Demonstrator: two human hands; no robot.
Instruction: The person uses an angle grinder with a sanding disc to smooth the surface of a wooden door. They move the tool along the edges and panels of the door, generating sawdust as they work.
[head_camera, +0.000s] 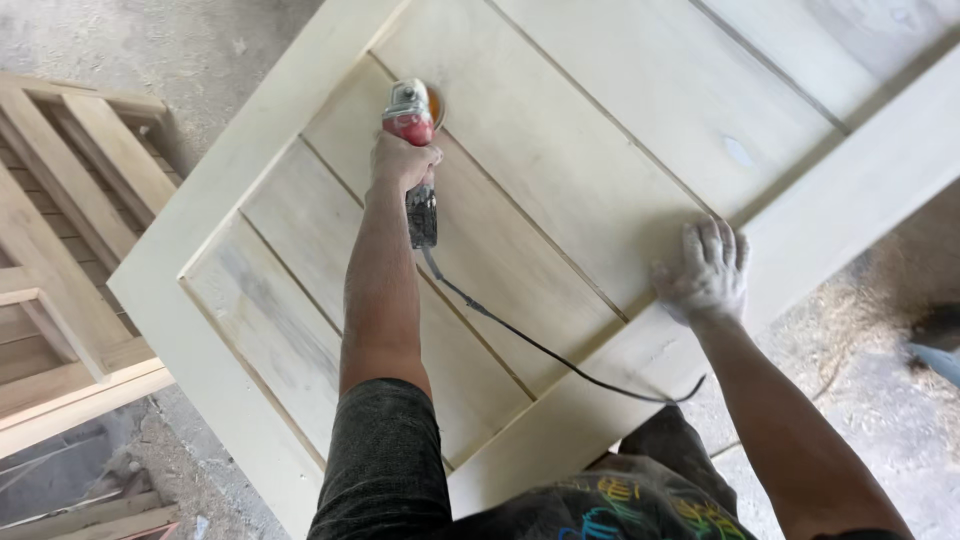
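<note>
A pale wooden door (560, 200) is laid flat across most of the frame, with slanted panel boards set inside a wide border. An angle grinder (413, 125) with a red and grey body is seen in the upper middle of the frame, its disc pressed onto one of the panel boards. The grinder is gripped by the left hand (402, 162), whose fingers are wrapped closed around the body just behind the head. A black cable (540, 345) is trailed from the rear of the tool down across the boards toward the lower middle of the frame.

The right hand (705, 272), coated in pale dust, is laid flat on the door at the right of centre, where the panel meets the cross rail; its fingers are spread wide and nothing is held by them.

A second wooden frame (70, 250) of slatted construction is seen at the left edge of the frame, just beside the door. The concrete floor (880, 400) at the lower right is strewn with sawdust. Dark sleeves and a printed dark shirt are visible at the bottom edge.
</note>
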